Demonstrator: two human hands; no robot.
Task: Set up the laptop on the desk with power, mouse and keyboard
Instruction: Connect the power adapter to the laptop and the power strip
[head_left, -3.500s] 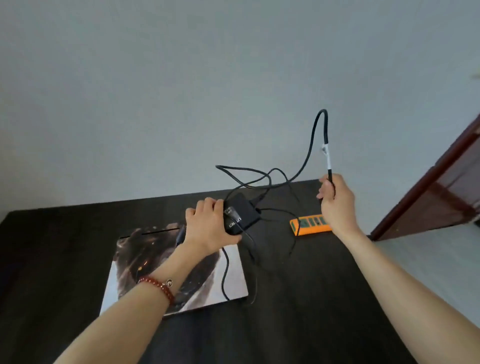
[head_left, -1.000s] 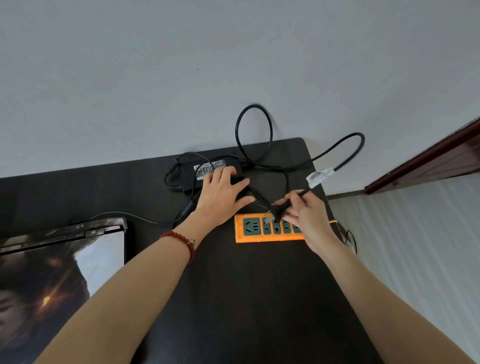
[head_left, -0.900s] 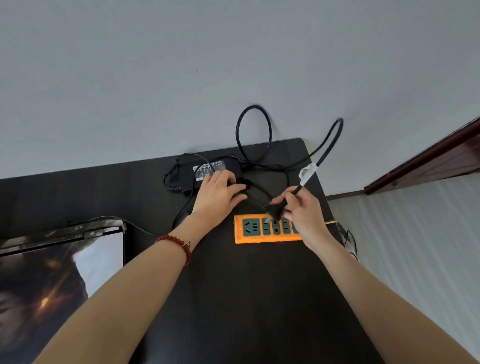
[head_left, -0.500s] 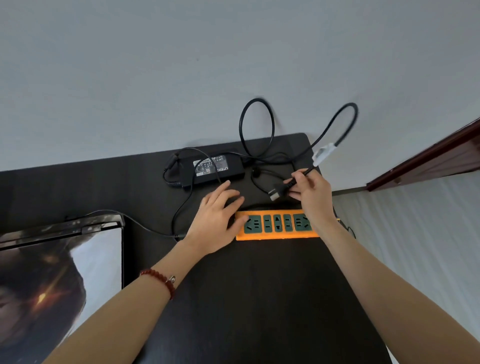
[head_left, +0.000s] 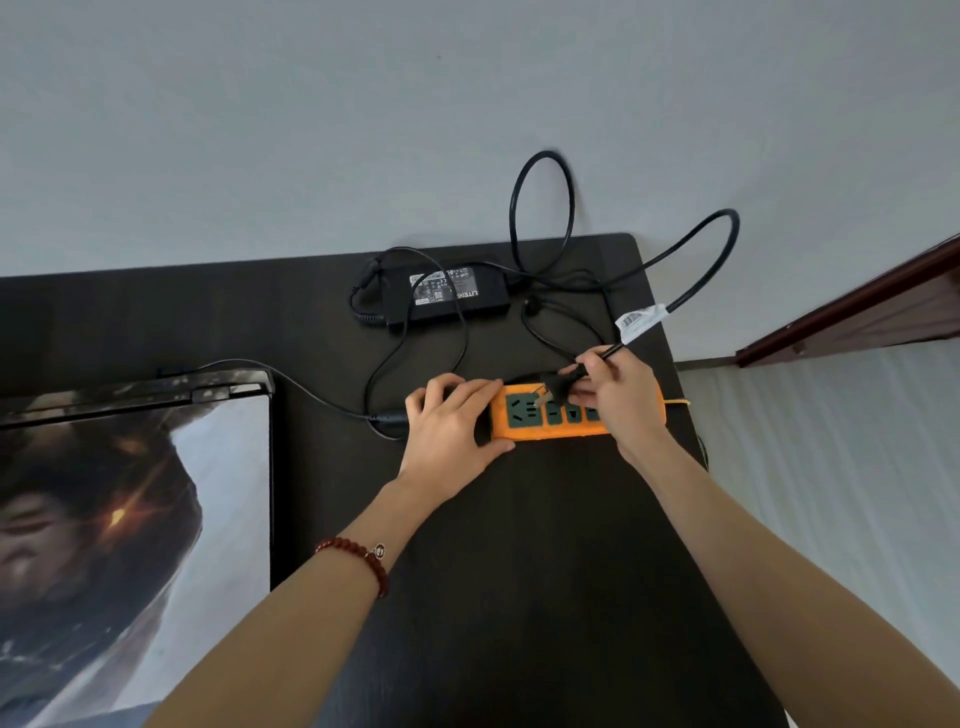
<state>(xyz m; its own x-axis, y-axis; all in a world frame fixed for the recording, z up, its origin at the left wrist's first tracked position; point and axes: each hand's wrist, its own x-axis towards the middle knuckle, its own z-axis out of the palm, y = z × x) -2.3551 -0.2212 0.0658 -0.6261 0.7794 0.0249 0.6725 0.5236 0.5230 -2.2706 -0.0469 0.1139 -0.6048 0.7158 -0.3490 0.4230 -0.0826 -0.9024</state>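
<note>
An orange power strip (head_left: 524, 432) with green sockets lies near the desk's right edge. My left hand (head_left: 451, 426) presses flat against its left end and holds it still. My right hand (head_left: 618, 395) pinches a black power plug (head_left: 562, 385), whose metal prongs hover just above the left sockets. The plug's cable (head_left: 698, 275), with a white tag, loops up past the desk's far edge to the black power adapter (head_left: 448, 291) at the back. A thinner lead runs from the adapter to the closed laptop (head_left: 130, 499) at the left, whose lid bears a printed picture.
The dark desk (head_left: 519, 597) ends at its right edge just past the strip, with pale floor beyond. A grey wall stands behind the desk. A dark red wooden door frame (head_left: 857, 306) shows at the far right. Loose cable loops lie between adapter and strip.
My left hand left the adapter and came down onto the strip's left end. My right hand lowered the plug from behind the strip to just above its sockets.
</note>
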